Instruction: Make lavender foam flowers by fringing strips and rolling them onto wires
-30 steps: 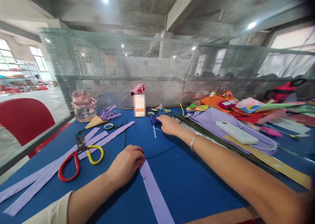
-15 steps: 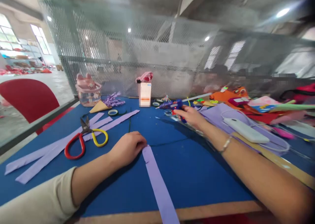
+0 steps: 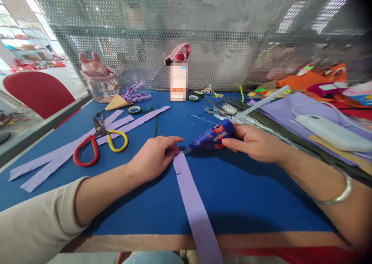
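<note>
My right hand (image 3: 255, 143) is wrapped round a blue glue gun (image 3: 213, 134) with a clear glue stick (image 3: 261, 102) poking out of its back. The gun's nozzle points left, close to the top end of a purple crepe paper strip (image 3: 193, 200). Whether it touches the paper, I cannot tell. My left hand (image 3: 155, 157) pinches that same end against the blue table; its fingertips are partly hidden. The strip runs toward me and over the table's front edge. Left of my left hand lie scissors (image 3: 100, 128) with one red and one yellow handle, on other purple strips (image 3: 55, 167).
A pink-lidded clear jar (image 3: 100, 88), a phone (image 3: 178, 84) and green tape rolls (image 3: 135, 109) stand or lie toward the back by a perforated metal screen (image 3: 139, 35). On the right are wires (image 3: 226, 109), purple paper (image 3: 286, 101) and a white power bank (image 3: 331, 132).
My right hand has brought the glue gun from the back of the table down and toward me, to the strip's end. My left hand stays at the strip. The view has tilted downward.
</note>
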`<state>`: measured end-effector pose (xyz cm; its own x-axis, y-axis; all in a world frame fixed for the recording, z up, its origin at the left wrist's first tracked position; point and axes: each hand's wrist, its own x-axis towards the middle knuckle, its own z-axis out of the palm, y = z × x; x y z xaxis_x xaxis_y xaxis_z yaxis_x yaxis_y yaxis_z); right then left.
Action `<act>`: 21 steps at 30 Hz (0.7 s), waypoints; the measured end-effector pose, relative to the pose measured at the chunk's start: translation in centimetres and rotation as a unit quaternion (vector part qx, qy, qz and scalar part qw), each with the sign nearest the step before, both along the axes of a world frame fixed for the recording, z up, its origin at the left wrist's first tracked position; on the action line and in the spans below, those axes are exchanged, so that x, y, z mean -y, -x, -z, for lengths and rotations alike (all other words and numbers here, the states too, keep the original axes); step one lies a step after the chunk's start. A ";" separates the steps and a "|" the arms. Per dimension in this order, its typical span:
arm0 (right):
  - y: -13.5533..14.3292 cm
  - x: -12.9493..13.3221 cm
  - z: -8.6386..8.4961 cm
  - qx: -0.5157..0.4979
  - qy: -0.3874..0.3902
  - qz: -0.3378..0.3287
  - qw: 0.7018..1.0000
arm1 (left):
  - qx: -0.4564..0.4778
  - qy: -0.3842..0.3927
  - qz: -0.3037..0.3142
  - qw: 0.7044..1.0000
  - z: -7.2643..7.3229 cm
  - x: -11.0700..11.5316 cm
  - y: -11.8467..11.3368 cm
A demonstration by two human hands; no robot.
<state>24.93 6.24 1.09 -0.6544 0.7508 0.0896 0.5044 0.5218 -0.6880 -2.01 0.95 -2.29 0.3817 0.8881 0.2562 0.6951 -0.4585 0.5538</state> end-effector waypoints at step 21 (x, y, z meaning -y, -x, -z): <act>1.0 1.7 0.3 0.108 -0.228 0.004 0.968 | -0.012 0.023 0.003 1.000 -0.3 0.1 -0.1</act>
